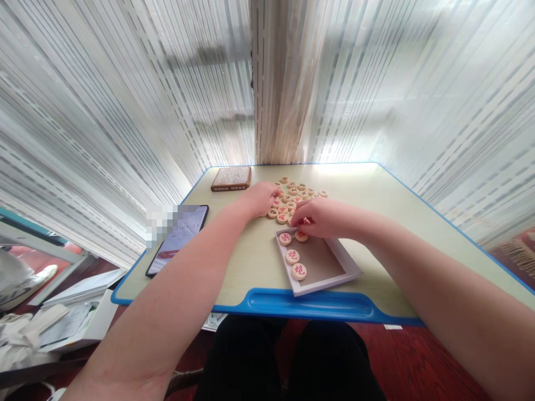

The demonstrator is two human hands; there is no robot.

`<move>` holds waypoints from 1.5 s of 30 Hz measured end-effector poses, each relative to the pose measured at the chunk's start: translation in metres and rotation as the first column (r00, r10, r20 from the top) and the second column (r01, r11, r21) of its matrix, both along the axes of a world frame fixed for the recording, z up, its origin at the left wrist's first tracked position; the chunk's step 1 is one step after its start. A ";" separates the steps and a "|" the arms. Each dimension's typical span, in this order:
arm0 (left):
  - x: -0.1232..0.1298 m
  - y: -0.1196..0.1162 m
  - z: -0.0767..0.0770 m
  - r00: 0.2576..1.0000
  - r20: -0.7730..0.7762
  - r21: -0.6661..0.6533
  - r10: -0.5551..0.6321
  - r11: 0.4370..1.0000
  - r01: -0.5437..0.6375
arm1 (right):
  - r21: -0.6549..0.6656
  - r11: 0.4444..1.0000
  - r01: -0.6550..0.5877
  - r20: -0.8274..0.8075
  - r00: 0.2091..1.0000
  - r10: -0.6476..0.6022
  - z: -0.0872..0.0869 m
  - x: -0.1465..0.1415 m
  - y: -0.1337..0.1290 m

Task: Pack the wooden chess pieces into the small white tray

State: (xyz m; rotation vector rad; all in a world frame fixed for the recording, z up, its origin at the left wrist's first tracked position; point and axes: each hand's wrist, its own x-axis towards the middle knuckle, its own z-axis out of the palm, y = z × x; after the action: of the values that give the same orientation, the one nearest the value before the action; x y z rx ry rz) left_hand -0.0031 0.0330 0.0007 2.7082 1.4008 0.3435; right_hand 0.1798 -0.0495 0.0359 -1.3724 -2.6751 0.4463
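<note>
A pile of round wooden chess pieces [298, 192] with red and dark characters lies near the middle of the desk. My left hand [259, 199] rests on the pile's left side, fingers curled over some pieces. My right hand [318, 218] hovers at the far corner of a shallow grey-rimmed box tray [334, 275], pinching a red-marked piece [306, 221]. Several red-marked pieces [292, 257] lie in a column along the tray's left side.
The desk [376, 195] is pale with a blue rim and a blue front groove [309, 303]. A closed wooden box [231, 178] sits at the far left. A phone [178, 236] lies at the left edge. Curtains hang behind. Papers lie on the floor at left.
</note>
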 end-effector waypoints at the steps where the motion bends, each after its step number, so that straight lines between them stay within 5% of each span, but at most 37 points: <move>1: 0.000 0.000 0.000 1.000 0.003 -0.010 0.013 1.000 -0.013 | 0.002 1.000 0.006 0.010 1.000 -0.006 0.000 -0.001 0.000; 10: 0.003 -0.002 -0.001 0.997 0.055 -0.061 -0.053 0.997 0.057 | 0.039 0.997 0.069 0.065 0.995 -0.071 0.000 -0.001 0.002; 20: 0.007 0.002 -0.006 0.991 0.113 -0.004 0.074 0.997 -0.074 | 0.056 0.995 0.080 0.071 0.994 -0.084 0.001 0.001 0.003; 30: 0.006 0.001 -0.005 0.867 0.428 -0.295 0.256 0.946 -0.133 | 0.030 0.989 0.142 0.076 0.987 -0.144 0.003 0.000 0.002; 45: 0.005 -0.001 -0.002 0.824 0.540 -0.190 0.170 0.979 -0.077 | 0.038 0.995 0.091 0.023 0.995 -0.092 0.007 0.005 0.003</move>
State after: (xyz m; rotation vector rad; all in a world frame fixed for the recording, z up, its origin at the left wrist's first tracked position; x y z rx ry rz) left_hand 0.0024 0.0316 -0.0008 2.1300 1.3477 0.9007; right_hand 0.1849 -0.0461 0.0428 -1.4924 -2.6118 0.3722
